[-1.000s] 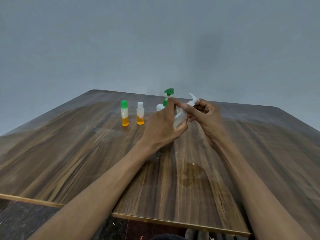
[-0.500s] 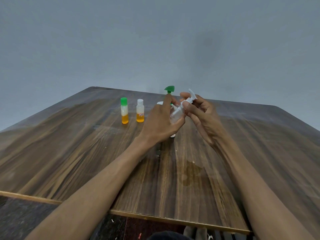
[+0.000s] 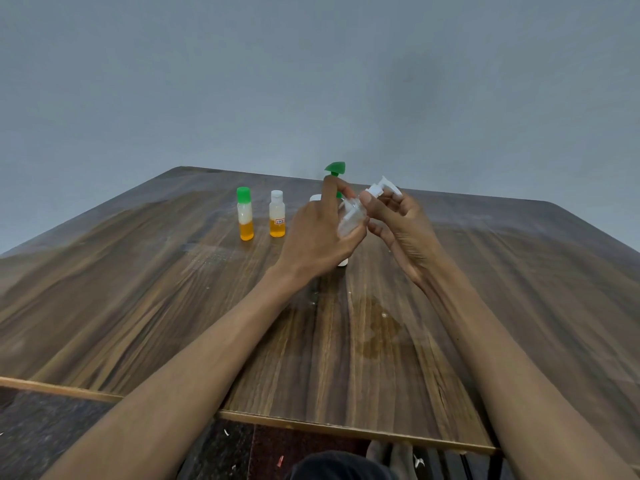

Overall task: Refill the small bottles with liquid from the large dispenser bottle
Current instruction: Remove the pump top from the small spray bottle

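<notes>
Left hand (image 3: 317, 233) grips a clear bottle (image 3: 350, 216) tilted up-right (neck toward the right), where right hand (image 3: 398, 220) pinches its pump (image 3: 381, 188).

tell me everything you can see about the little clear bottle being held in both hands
The small clear bottle looks like transparent plastic and shows no coloured liquid inside. It has a white pump top with a nozzle pointing up and away. It is held tilted above the wooden table, top leaning right. The left hand grips its body; the right hand pinches the pump top. Whether the top is screwed tight cannot be told.
</notes>
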